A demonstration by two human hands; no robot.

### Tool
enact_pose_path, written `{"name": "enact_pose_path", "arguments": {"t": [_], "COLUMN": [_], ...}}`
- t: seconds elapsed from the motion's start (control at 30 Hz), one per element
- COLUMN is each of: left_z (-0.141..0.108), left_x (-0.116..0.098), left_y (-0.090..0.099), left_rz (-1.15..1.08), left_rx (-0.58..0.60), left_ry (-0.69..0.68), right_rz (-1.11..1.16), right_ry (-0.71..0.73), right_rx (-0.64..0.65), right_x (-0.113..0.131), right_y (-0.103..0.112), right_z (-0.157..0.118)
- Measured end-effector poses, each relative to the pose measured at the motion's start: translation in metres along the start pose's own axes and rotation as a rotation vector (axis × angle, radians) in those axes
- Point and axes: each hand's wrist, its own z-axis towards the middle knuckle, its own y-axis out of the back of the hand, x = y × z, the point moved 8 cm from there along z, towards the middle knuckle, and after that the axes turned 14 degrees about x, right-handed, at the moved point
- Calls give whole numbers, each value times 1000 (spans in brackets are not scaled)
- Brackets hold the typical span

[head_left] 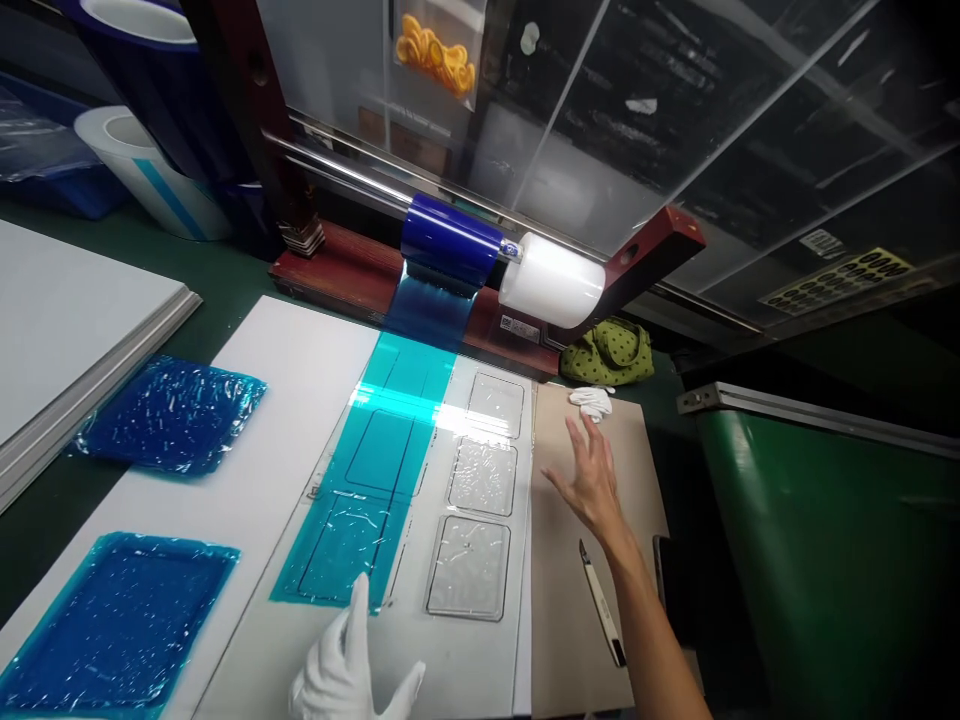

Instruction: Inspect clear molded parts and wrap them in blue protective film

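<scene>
My left hand, in a white glove, has its index finger stretched out and thumb apart. Its index fingertip is at the lower edge of a strip of translucent blue film; whether it presses there I cannot tell. The strip runs down from a blue film roll over outlined rectangles on a pale sheet. Bare and open, my right hand hovers over brown board, fingers spread just below a crumpled white glove. A craft knife lies beside my right forearm.
Several transparent-covered rectangular plates line the sheet's right side. Stacks of blue-filmed pieces lie at left, near white boards. A white roll shares the rod on a red wooden stand. A green dotted pouch sits behind.
</scene>
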Motion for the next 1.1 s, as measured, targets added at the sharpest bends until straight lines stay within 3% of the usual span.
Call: {"name": "enact_pose_path", "arguments": {"t": [0.07,0.2,0.27,0.33,0.47,0.53,0.6,0.67,0.73,0.8,0.9,1.1], "left_z": [-3,-15,-22,-30,-42,-44,-42,-35,-23,-8,17,49], "left_x": [2,4,5,7,23,35,46,54,59,59,56,44], "left_y": [5,17,22,26,32,37,43,49,51,50,43,29], "left_rz": [8,5,-7,-29,-45,-43,-41,-20,24,82,145,195], "left_rx": [-26,-73,-82,-70,-38,-42,-47,-37,-8,46,135,230], "left_ry": [-17,-34,-20,-6,11,-21,-95,-180,-254,-328,-444,-657], "right_rz": [67,69,47,65,235,452,715,863,825,729,656,704], "right_ry": [-189,-544,-628,-634,-629,-533,-333,-154,-64,-47,-70,-50], "right_rx": [69,357,424,417,321,259,230,295,381,425,414,398], "right_x": [-27,-66,-72,-70,-56,-32,11,63,108,138,158,173], "right_y": [-17,-82,-105,-115,-107,-98,-89,-86,-87,-90,-96,-105], "right_z": [-52,-157,-190,-205,-208,-202,-190,-180,-172,-164,-153,-140]}}
